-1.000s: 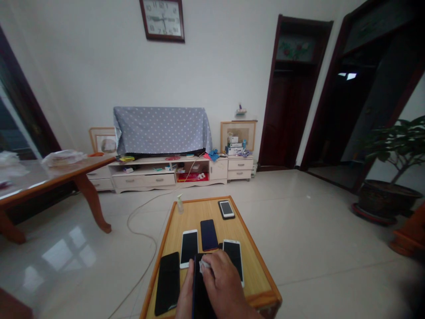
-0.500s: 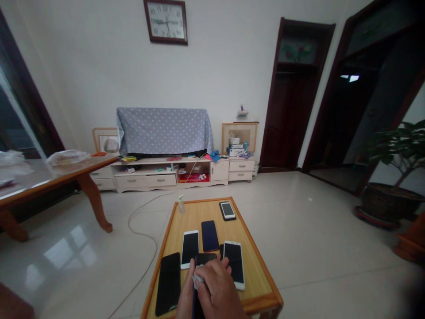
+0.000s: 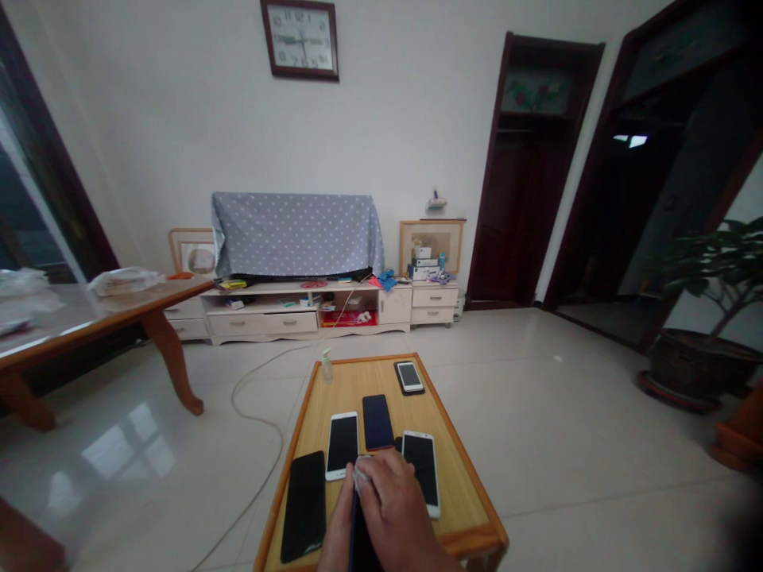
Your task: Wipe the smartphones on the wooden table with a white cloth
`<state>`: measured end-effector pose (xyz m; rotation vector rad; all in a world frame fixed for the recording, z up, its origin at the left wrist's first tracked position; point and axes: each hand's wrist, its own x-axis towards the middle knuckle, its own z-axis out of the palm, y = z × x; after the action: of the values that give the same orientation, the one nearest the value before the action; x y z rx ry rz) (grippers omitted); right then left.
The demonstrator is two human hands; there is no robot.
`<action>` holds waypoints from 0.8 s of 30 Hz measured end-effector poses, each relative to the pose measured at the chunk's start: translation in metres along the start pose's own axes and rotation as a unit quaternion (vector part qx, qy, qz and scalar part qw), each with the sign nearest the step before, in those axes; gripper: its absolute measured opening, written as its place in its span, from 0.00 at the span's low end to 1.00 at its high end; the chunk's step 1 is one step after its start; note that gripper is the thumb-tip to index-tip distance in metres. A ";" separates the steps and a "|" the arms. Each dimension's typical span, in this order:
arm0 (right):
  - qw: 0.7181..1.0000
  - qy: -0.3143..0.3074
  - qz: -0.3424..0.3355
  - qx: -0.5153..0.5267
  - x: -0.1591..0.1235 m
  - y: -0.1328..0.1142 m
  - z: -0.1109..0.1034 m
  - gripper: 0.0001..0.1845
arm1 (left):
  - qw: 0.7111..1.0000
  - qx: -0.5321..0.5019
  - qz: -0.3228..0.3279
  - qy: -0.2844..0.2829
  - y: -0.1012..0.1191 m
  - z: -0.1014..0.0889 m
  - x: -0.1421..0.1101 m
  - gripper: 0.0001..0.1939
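My left hand [image 3: 338,524] is closed round a dark smartphone [image 3: 361,536] at the near end of the small wooden table [image 3: 470,508]. Over its screen, my right hand [image 3: 393,500] pinches a crumpled whitish wipe [image 3: 361,474] against the phone's upper part. Most of the held phone is hidden under my right hand. Around my hands lie a black phone [image 3: 304,506] on the left, a white-framed phone [image 3: 342,445] beyond it, a dark blue phone [image 3: 377,422] in the middle and a larger white phone [image 3: 422,473] on the right.
A small pump bottle [image 3: 327,367] stands at the table's far left corner. Another white phone [image 3: 409,376] rests on a dark one at the far right. A cable [image 3: 280,437] runs across the floor. A bigger table [image 3: 172,306] stands left, a potted plant [image 3: 709,349] right.
My right hand has slid the wipe a little up the phone toward its far end, now covering more of the screen. The other phones stay where they were.
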<state>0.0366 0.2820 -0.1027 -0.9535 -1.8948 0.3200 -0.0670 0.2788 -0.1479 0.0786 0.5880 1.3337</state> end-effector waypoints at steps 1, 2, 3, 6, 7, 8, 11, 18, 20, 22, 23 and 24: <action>1.000 0.008 0.008 0.000 0.001 0.000 -0.001 0.11 | 1.000 -0.003 0.005 0.009 0.000 -0.002 0.000 0.27; 1.000 0.014 0.014 -0.001 0.002 0.000 -0.001 0.10 | 1.000 -0.005 0.014 0.019 0.001 -0.003 0.000 0.28; 1.000 0.018 0.017 -0.002 0.003 0.000 -0.001 0.10 | 0.999 -0.007 0.022 0.027 0.002 -0.004 -0.001 0.27; 1.000 0.006 0.011 -0.002 0.001 -0.001 0.001 0.10 | 0.999 -0.009 0.027 0.038 0.007 -0.004 -0.003 0.26; 1.000 0.001 0.009 0.000 0.001 0.000 0.002 0.10 | 0.999 -0.009 0.028 0.040 0.007 -0.002 -0.003 0.26; 1.000 -0.002 0.008 0.004 0.001 0.001 0.001 0.10 | 0.999 -0.010 0.028 0.041 0.007 -0.001 -0.004 0.26; 0.999 0.011 0.029 0.013 0.003 0.008 -0.002 0.10 | 0.999 -0.013 0.031 0.040 0.004 0.004 -0.005 0.28; 1.000 0.011 0.020 -0.007 -0.001 0.003 0.004 0.10 | 0.999 -0.003 0.032 0.034 0.000 0.010 -0.011 0.25; 1.000 0.002 0.020 -0.008 -0.001 0.004 0.004 0.10 | 0.999 0.001 0.023 0.031 0.003 0.011 -0.013 0.26; 0.999 0.005 0.038 -0.002 0.000 0.008 0.002 0.10 | 1.000 0.002 0.004 0.018 0.005 0.012 -0.016 0.27; 0.999 0.010 0.050 0.002 0.001 0.010 0.001 0.10 | 1.000 0.001 -0.001 0.011 0.006 0.012 -0.017 0.27; 0.998 0.014 0.060 0.004 0.001 0.011 0.001 0.10 | 1.000 0.000 -0.003 0.007 0.006 0.012 -0.018 0.27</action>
<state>0.0408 0.2908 -0.1089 -1.0637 -1.8130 0.3833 -0.0690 0.2670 -0.1285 0.0672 0.5998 1.3301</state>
